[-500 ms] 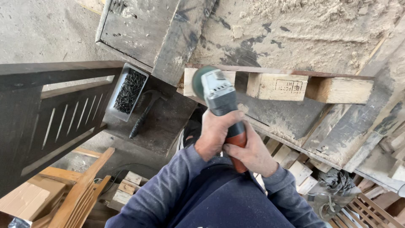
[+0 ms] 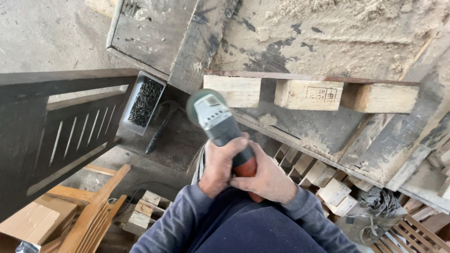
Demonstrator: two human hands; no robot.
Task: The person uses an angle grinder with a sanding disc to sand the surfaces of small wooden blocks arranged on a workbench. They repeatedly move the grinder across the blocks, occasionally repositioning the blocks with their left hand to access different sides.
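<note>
1. Both hands grip one power tool, an angle grinder (image 2: pixel 220 124) with a grey head and a dark body that turns red at the rear.
2. The left hand (image 2: pixel 220 164) wraps the body from the left, fingers curled tight around it.
3. The right hand (image 2: pixel 267 177) closes over the red rear end, just behind the left; the two hands touch.
4. The grinder points up and away from the person, its round guard near the edge of a dusty wooden tabletop (image 2: pixel 328 33).
5. Three pale wooden blocks (image 2: pixel 309 93) sit in a row under a thin board, just right of the grinder's head; whether the disc touches the nearest one is hard to tell.
6. To the left, a metal tray of dark screws (image 2: pixel 144 100) stands beside a black pry bar (image 2: pixel 161 129).
7. A dark slatted wooden panel (image 2: pixel 56 126) fills the left side.
</note>
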